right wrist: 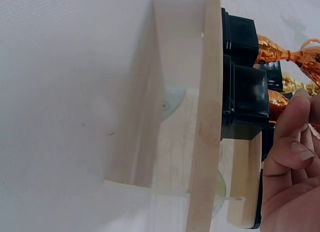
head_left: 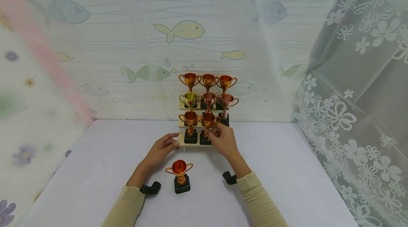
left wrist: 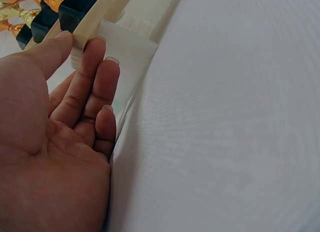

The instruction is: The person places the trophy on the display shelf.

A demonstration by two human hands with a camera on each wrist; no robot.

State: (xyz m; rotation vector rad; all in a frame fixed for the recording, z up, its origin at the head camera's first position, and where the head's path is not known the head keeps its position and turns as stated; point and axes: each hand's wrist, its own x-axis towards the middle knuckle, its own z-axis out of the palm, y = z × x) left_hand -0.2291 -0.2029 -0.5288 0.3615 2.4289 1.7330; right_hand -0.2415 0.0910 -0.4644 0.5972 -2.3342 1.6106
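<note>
A tiered wooden display shelf [head_left: 195,145] with clear supports stands toward the back of the table, small trophy cups on its steps. My left hand [head_left: 162,150] holds the left end of the lowest board, thumb above and fingers at its edge in the left wrist view. With thumb and fingers, my right hand [head_left: 224,141] pinches the stem of an orange-gold trophy [head_left: 208,119] in the middle of that board. Its black base [right wrist: 247,102] sits on the wood in the right wrist view. Left of it stands a matching trophy [head_left: 190,119]. Another orange-gold trophy [head_left: 180,167] stands upright on the table between my forearms.
Behind the lowest step are a yellow-gold trophy [head_left: 190,98] and two rose-gold ones, with three orange-gold cups on the top step. A fish-print curtain [head_left: 134,43] hangs behind the white table [head_left: 287,177]. Lace fabric [head_left: 357,120] hangs at the right, floral fabric [head_left: 32,113] at the left.
</note>
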